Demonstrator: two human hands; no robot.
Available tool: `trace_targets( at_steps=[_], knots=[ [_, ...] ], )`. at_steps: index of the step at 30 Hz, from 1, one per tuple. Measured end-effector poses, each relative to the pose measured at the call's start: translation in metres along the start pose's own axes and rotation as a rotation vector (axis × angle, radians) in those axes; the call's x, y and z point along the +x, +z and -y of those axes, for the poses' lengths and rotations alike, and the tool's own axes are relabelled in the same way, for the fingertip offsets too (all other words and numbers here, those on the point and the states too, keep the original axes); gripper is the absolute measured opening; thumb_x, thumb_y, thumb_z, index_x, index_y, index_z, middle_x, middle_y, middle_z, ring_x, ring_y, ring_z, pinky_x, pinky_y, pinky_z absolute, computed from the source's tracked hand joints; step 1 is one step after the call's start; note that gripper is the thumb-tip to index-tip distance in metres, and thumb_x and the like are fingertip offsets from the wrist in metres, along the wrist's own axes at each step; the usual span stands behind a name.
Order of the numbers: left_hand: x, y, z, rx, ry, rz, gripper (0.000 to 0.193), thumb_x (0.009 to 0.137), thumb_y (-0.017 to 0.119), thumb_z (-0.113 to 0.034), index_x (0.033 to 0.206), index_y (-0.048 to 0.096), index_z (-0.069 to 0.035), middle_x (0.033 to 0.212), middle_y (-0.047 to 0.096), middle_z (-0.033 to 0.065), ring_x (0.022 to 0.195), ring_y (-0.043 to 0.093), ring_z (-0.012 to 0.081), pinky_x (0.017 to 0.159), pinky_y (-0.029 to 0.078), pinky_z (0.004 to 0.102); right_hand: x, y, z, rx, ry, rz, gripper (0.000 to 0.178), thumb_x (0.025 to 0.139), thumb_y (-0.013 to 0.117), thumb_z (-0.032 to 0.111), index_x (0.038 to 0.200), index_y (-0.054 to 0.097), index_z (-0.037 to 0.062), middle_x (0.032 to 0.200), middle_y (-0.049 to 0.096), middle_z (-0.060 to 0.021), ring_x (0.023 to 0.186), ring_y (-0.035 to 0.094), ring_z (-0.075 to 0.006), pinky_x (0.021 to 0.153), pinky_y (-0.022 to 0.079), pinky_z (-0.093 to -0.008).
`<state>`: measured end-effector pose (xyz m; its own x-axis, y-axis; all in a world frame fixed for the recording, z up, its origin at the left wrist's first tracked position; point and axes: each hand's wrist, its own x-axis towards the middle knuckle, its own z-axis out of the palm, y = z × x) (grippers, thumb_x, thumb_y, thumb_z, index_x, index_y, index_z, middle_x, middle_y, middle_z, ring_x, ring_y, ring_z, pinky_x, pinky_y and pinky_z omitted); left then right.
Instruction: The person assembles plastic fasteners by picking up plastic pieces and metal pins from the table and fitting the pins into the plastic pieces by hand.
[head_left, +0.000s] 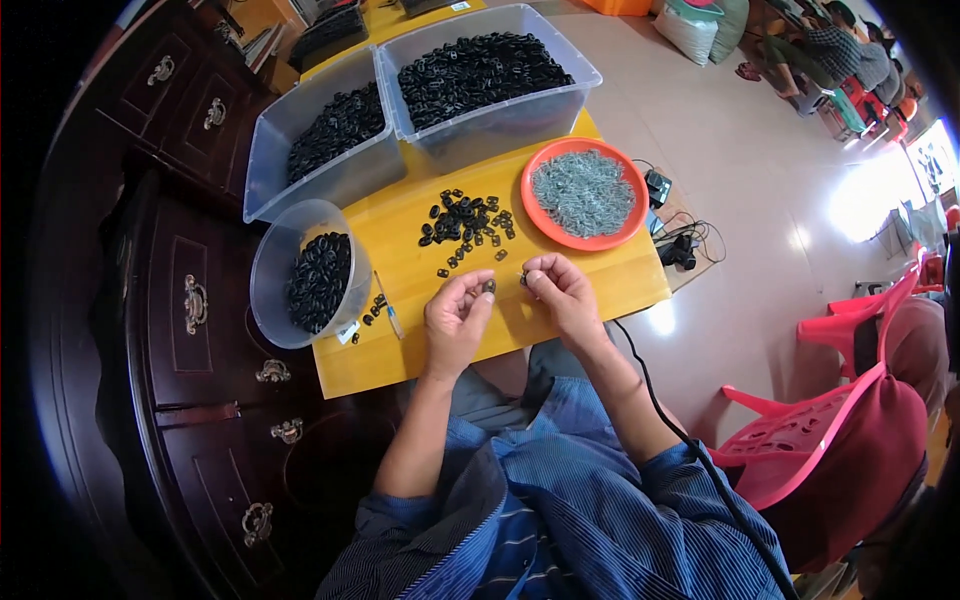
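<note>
My left hand (455, 320) pinches a small black plastic piece (489, 286) between thumb and fingers above the yellow table (560, 285). My right hand (560, 290) is close beside it, fingers curled around a tiny part I cannot make out. Just beyond both hands lies a loose pile of small black pieces (465, 220). An orange plate (534, 215) holding a heap of small grey metal bits (583, 190) sits to the far right of the pile.
Two clear bins (480, 125) of black pieces stand at the table's far edge, and a round clear tub (275, 270) of them at the left. Dark wooden drawers (190, 300) border the left. Pink plastic chairs (840, 420) and a black cable (670, 420) are on my right.
</note>
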<state>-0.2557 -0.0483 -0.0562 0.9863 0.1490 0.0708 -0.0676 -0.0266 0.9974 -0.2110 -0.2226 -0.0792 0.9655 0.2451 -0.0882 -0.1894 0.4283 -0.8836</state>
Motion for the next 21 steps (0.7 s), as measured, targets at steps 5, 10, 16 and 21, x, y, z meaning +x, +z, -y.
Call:
trace_targets(
  at_steps=[5,10,16,21],
  knots=[
    [-0.0013,-0.0057,0.0009,0.08,0.027,0.043,0.031,0.093,0.062,0.003,0.124,0.064,0.002,0.098,0.063,-0.0019,0.077,0.055,0.0012,0.071,0.047,0.0168,-0.0059,0.0045,-0.0053,-0.06,0.014,0.102,0.014,0.1,0.061,0.009,0.113,0.06,0.0027,0.093,0.063,0.0013,0.083,0.059,-0.0053,0.072,0.048,-0.0208],
    [-0.0039,-0.0027,-0.0031,0.129,0.07,0.086,0.031,0.092,0.063,0.004,0.123,0.065,0.003,0.105,0.06,-0.0011,0.083,0.055,0.0025,0.077,0.046,0.0175,-0.0077,0.0043,-0.007,-0.073,0.014,0.137,0.015,0.1,0.061,0.009,0.113,0.06,0.0017,0.094,0.063,0.0015,0.084,0.059,-0.0048,0.073,0.048,-0.0204],
    [-0.0031,-0.0004,-0.0018,0.099,0.107,0.037,0.03,0.087,0.065,0.005,0.116,0.069,0.0,0.094,0.061,0.0008,0.07,0.054,0.0042,0.065,0.047,0.0191,-0.008,0.0047,-0.0081,-0.087,0.02,0.152,0.014,0.099,0.062,0.007,0.112,0.061,0.0018,0.094,0.063,0.0019,0.084,0.058,-0.0042,0.073,0.048,-0.0198],
    [-0.0043,-0.0014,-0.0023,0.137,0.095,0.121,0.03,0.089,0.064,0.005,0.119,0.068,0.001,0.095,0.059,-0.0008,0.074,0.053,0.0036,0.068,0.046,0.0184,-0.008,0.0041,-0.0107,-0.102,-0.01,0.153,0.014,0.099,0.062,0.006,0.112,0.061,0.0015,0.094,0.064,0.0017,0.083,0.059,-0.0042,0.074,0.048,-0.0196]
  ],
)
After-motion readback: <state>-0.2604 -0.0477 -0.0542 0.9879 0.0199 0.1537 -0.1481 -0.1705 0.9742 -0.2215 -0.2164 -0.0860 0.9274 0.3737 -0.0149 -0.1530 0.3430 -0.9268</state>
